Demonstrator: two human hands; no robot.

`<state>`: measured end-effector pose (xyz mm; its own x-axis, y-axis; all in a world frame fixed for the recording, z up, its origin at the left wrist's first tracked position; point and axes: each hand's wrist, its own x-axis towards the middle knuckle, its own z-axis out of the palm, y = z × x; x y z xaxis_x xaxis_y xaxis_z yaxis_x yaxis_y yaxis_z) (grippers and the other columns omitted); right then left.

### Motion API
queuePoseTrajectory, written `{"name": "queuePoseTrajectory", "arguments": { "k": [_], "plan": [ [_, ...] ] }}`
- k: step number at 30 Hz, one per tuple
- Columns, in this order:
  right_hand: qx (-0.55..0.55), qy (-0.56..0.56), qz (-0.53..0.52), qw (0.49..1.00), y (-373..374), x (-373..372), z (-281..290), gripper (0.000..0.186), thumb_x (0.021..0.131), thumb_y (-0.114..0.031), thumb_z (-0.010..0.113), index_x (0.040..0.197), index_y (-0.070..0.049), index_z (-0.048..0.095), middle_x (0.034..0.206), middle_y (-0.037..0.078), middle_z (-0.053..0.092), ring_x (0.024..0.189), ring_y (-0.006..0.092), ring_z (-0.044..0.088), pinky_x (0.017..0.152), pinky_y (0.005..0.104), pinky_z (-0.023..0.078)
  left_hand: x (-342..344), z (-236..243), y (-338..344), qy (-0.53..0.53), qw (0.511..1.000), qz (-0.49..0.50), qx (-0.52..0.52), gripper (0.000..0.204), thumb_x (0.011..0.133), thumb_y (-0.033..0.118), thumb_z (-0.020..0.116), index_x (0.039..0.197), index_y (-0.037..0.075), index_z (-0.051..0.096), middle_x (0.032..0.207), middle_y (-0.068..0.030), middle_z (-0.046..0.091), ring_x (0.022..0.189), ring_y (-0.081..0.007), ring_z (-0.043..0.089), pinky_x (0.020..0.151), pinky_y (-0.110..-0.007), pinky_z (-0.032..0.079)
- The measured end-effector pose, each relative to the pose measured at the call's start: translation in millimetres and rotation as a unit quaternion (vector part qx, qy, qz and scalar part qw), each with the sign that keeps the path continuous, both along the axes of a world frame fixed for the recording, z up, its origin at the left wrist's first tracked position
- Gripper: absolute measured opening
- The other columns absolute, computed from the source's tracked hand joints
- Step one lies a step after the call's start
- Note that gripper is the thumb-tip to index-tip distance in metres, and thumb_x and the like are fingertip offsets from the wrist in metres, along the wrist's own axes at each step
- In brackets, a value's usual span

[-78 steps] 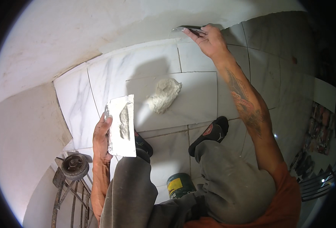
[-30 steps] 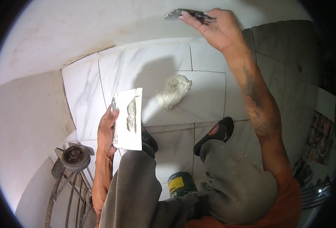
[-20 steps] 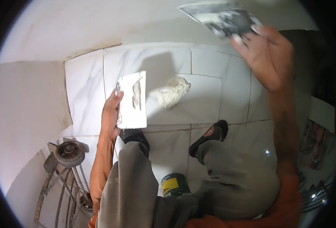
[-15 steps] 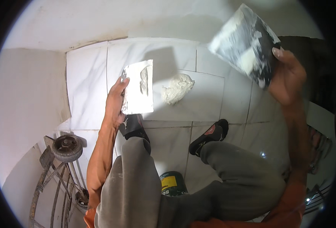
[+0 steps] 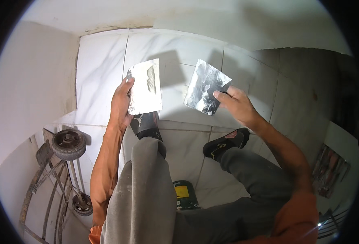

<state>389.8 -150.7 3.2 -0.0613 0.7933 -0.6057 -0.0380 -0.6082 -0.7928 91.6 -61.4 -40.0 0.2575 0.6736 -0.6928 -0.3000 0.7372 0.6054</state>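
Observation:
My left hand [image 5: 120, 99] is closed on the left edge of a flat putty spreader [image 5: 143, 89], its face thickly coated in white putty with a ridge near the right side. In my right hand [image 5: 241, 106] is a dark flat putty spreader [image 5: 206, 87], streaked with white putty, pinched at its right edge with the thumb on top. The two spreaders are apart, held side by side above the tiled floor. No heap of putty shows now; the right spreader covers part of the floor.
White marbled tiles [image 5: 100, 77] meet pale walls [image 5: 41, 69] ahead and at left. A rusty hand truck with a wheel [image 5: 68, 143] stands lower left. Between my legs is a dark green tub [image 5: 185, 199] with a yellow label. My shoes [image 5: 225, 144] rest on the floor.
My right hand has come down and left with its spreader, from upper right to beside the left one. The putty heap on the floor has gone from sight. My left hand is nearly still.

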Motion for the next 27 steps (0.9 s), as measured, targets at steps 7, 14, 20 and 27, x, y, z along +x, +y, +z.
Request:
{"name": "queuePoseTrajectory", "arguments": {
  "k": [7,14,20,27],
  "plan": [
    [0.199,-0.262,0.158,0.931,24,-32,23,0.022,0.094,-0.009,0.051,0.108,0.004,0.062,0.1,0.016,0.064,0.084,0.025,0.062,0.076,0.0318,0.049,-21,-15,-7,-0.006,1.0,0.001,-0.003,0.042,0.098,0.022,0.047,0.131,-0.004,0.044,0.11,-0.0135,0.062,0.09,-0.0173,0.066,0.075,-0.031,0.058],
    [0.55,-0.343,0.339,0.681,53,-52,27,0.036,0.078,-0.001,0.059,0.114,-0.002,0.065,0.12,0.013,0.062,0.115,0.0276,0.058,0.1,0.0429,0.045,-31,-7,5,-0.004,0.999,-0.041,-0.007,0.051,0.098,0.022,0.048,0.138,-0.007,0.036,0.116,-0.016,0.059,0.096,-0.0176,0.065,0.078,-0.028,0.058],
    [0.583,-0.36,0.382,0.62,63,-60,21,0.035,0.08,-0.012,0.061,0.114,-0.005,0.065,0.122,0.011,0.061,0.119,0.0247,0.056,0.104,0.0424,0.041,-30,0,11,0.007,0.995,-0.095,0.013,0.058,0.097,0.022,0.049,0.143,-0.007,0.03,0.121,-0.0168,0.057,0.102,-0.0176,0.063,0.081,-0.027,0.057],
    [0.601,-0.374,0.416,0.57,67,-66,15,0.036,0.082,-0.01,0.06,0.118,-0.008,0.063,0.125,0.01,0.059,0.121,0.0234,0.053,0.106,0.0437,0.039,-31,8,15,0.022,0.994,-0.102,0.024,0.055,0.097,0.022,0.05,0.141,-0.007,0.034,0.119,-0.0149,0.06,0.099,-0.0155,0.064,0.079,-0.026,0.057]
  ]
}}
